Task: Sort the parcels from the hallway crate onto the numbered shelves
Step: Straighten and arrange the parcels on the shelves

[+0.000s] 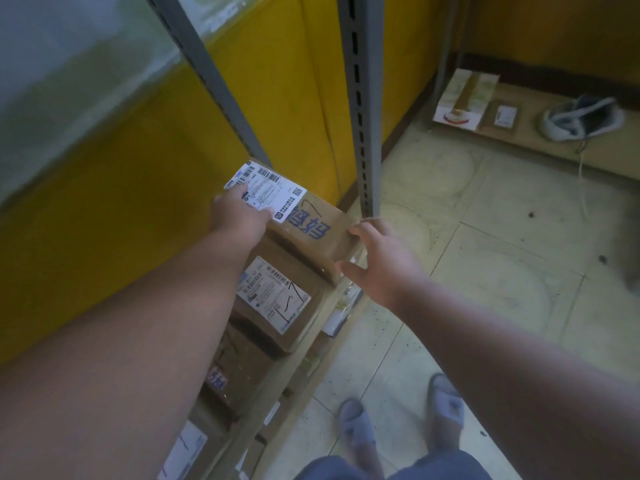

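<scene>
A brown cardboard parcel (311,233) with a white shipping label and blue printed characters lies on the low shelf (313,334) beside the grey upright post. My left hand (239,216) lies on its far left side over the label, fingers fairly straight. My right hand (377,261) holds its near right corner, thumb on the front face and fingers over the top edge. Below it on the same shelf sits a second brown parcel (280,299) with a white label marked in black pen. More parcels (228,379) lie further along toward me.
A grey slotted shelf post (363,109) stands just behind the parcel, and a yellow wall (131,209) runs along the left. On another low shelf at the back right are a white printed box (464,98), a small parcel (504,116) and a sneaker (581,117). My slippered feet (398,417) stand on the pale tiled floor.
</scene>
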A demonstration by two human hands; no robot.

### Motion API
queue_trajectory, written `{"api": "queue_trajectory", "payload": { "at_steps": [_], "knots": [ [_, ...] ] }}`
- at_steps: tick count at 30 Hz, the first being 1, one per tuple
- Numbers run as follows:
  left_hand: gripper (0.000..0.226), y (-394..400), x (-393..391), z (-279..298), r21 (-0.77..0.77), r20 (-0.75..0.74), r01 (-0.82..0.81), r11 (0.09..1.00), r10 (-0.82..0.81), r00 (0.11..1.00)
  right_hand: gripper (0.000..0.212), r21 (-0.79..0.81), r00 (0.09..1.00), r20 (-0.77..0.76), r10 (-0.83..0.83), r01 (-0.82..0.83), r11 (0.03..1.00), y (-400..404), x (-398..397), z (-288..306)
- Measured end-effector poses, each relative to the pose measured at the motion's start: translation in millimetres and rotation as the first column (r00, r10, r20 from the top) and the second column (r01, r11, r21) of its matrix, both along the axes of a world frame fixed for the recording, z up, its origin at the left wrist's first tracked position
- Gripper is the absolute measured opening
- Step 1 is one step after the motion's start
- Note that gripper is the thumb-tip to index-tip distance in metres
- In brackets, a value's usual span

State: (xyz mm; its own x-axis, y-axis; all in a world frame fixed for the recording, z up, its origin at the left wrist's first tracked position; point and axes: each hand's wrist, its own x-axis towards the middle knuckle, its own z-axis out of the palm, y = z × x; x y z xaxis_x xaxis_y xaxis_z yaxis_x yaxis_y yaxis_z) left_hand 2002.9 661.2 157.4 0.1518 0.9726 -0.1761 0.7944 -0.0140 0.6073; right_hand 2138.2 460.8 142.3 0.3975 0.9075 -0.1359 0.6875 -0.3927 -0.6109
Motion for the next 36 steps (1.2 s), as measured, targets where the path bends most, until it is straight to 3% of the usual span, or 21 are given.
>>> {"api": "queue_trajectory", "payload": {
  "at_steps": [11, 18, 22, 27, 31, 36],
  "knots": [
    [0.064, -24, -1, 15, 0.005, -0.078, 0.030, 1.000, -0.029, 0.997, 0.063, 0.003, 1.000, -0.009, -0.004, 0.004, 1.000, -3, -1, 1],
    [0.058, -82, -19, 31, -0.006, 0.117, 0.013, 1.000, -0.012, 0.993, 0.060, 0.056, 0.997, 0.072, 0.004, -0.008, 0.998, -23, 6, 31],
    [0.059, -134, -29, 39, -0.018, 0.132, 0.031, 0.999, -0.028, 0.991, 0.057, 0.121, 0.995, 0.085, 0.051, -0.061, 0.991, -44, 5, 64],
    [0.055, -202, -44, 36, 0.019, 0.075, 0.015, 1.000, -0.016, 0.997, 0.049, 0.231, 0.979, 0.027, 0.201, -0.201, 0.952, -71, -6, 85],
    [0.058, -263, -62, 25, -0.001, 0.084, -0.129, 0.992, 0.128, 0.988, 0.051, 0.266, 0.925, 0.025, 0.380, -0.373, 0.889, -87, -22, 91],
    [0.049, -337, -104, 21, -0.037, -0.028, -0.318, 0.947, 0.317, 0.948, 0.053, 0.257, 0.805, 0.040, 0.592, -0.581, 0.772, -108, -68, 107]
  ]
}}
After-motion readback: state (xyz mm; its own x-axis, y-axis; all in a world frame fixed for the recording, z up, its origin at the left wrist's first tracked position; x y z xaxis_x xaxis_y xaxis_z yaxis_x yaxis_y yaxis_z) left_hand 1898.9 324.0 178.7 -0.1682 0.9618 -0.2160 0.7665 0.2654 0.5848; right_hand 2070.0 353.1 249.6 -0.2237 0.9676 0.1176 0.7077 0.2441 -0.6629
